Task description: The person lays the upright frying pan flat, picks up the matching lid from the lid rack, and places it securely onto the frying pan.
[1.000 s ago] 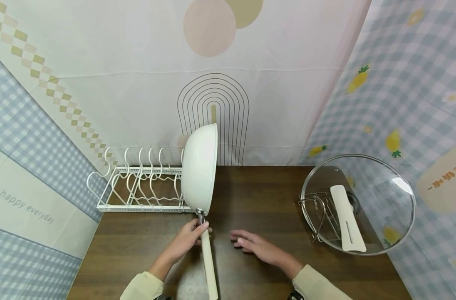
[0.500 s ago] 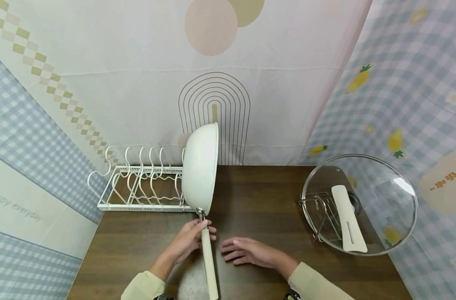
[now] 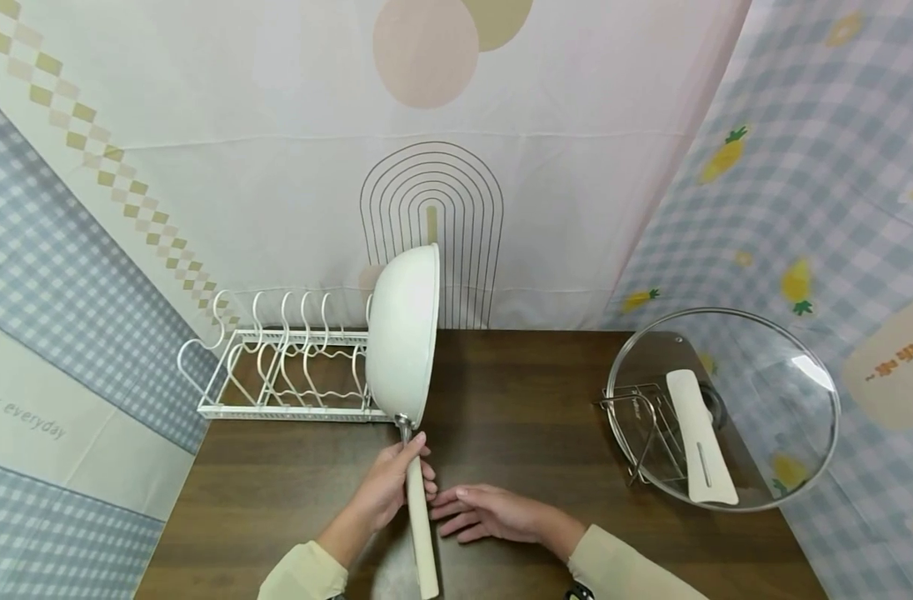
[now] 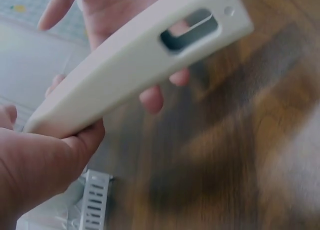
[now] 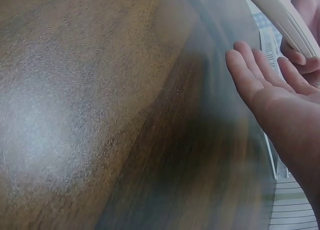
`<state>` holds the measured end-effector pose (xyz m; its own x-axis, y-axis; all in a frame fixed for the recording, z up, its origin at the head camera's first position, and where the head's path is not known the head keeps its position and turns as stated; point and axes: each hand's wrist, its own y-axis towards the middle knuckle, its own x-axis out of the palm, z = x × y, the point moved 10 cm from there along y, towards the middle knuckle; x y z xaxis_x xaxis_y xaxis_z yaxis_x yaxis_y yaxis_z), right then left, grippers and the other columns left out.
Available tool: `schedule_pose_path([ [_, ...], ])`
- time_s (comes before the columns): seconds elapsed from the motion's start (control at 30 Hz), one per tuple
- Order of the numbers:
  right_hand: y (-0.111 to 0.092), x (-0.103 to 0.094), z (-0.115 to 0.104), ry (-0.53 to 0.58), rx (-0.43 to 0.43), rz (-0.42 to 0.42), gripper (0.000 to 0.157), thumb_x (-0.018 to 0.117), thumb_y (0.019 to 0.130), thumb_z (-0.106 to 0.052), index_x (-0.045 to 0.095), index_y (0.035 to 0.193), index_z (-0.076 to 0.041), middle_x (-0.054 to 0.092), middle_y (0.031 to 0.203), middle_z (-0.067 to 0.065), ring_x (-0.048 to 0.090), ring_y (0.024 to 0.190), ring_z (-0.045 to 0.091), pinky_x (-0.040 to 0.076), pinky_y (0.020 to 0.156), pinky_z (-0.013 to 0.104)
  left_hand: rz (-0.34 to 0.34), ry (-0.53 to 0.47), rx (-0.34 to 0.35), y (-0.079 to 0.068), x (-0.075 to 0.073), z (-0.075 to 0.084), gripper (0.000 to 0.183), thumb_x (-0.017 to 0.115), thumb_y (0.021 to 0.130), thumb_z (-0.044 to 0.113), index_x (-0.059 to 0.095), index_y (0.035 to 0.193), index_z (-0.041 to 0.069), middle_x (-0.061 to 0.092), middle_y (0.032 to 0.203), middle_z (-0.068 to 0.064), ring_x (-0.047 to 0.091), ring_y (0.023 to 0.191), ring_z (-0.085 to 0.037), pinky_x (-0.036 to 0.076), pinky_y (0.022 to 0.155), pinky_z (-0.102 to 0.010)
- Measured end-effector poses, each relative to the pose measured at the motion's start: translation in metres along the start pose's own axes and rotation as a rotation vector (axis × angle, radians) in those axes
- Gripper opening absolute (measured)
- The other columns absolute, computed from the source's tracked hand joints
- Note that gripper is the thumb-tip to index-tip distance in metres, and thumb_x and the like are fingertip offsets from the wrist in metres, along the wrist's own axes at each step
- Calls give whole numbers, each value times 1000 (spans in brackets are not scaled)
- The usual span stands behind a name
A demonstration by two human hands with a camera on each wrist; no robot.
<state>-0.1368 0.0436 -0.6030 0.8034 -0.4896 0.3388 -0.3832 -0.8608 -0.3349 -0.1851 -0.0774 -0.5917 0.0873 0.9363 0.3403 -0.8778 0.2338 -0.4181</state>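
Note:
A white wok (image 3: 402,337) stands on its side at the right end of a white wire rack (image 3: 291,412), its long cream handle (image 3: 421,533) pointing toward me. My left hand (image 3: 387,487) grips that handle near its metal neck, thumb on top. Just right of the handle, my right hand (image 3: 494,512) has its fingers extended, fingertips close to it. In the left wrist view the handle (image 4: 125,60) crosses in front of the right hand's palm. The right wrist view shows the right hand (image 5: 270,90) palm up, fingers straight, below the handle.
On the right, a glass lid (image 3: 771,400) with a white grip (image 3: 700,437) leans in a small metal wire stand (image 3: 644,433). All stand on a dark wooden table (image 3: 531,400). A pale cloth (image 3: 576,208) hangs behind, with checked cloth at both sides.
My right hand has moved left, up to the wok's handle. The left hand keeps hold of the handle and has shifted slightly; the wok stays on the rack.

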Motion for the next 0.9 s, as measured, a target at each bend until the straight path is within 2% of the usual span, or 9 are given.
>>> schedule_pose_path([
  [0.2,1,3,-2,19,0,-8,69,29,112,-47,31,157,7,37,160,30,40,145,51,40,118,57,91,0,11,3,-2,-4,41,57,105,46,51,100,6,53,64,1,56,52,-11,56,56,-29],
  [0.4,6,7,1,75,2,-16,72,30,112,-47,28,157,9,37,159,31,40,144,51,41,117,56,108,9,23,5,-2,-5,36,58,105,43,50,95,10,54,64,1,56,50,-11,54,52,-28],
  [0.57,12,14,7,145,13,-36,77,36,111,-49,24,156,12,36,159,32,54,136,34,41,118,54,109,6,42,6,-2,-4,32,59,105,39,52,92,11,57,66,2,57,50,-10,53,52,-27],
  [0.7,20,22,8,182,1,-102,79,38,110,-50,22,157,11,33,160,35,58,129,20,43,117,49,119,0,53,7,-4,-4,31,61,105,37,56,92,8,57,67,2,57,52,-10,53,54,-26],
  [0.77,23,28,9,209,-9,-138,76,37,110,-50,23,157,8,32,160,35,58,130,20,45,115,45,124,-4,55,7,-5,-5,31,61,105,35,58,93,7,57,68,1,56,53,-11,53,55,-25],
  [0.9,30,36,13,259,-16,-180,71,34,111,-50,27,158,2,36,159,32,53,140,30,50,109,38,122,-2,55,7,-6,-5,30,59,106,33,58,95,5,53,68,1,52,55,-11,51,56,-24],
])
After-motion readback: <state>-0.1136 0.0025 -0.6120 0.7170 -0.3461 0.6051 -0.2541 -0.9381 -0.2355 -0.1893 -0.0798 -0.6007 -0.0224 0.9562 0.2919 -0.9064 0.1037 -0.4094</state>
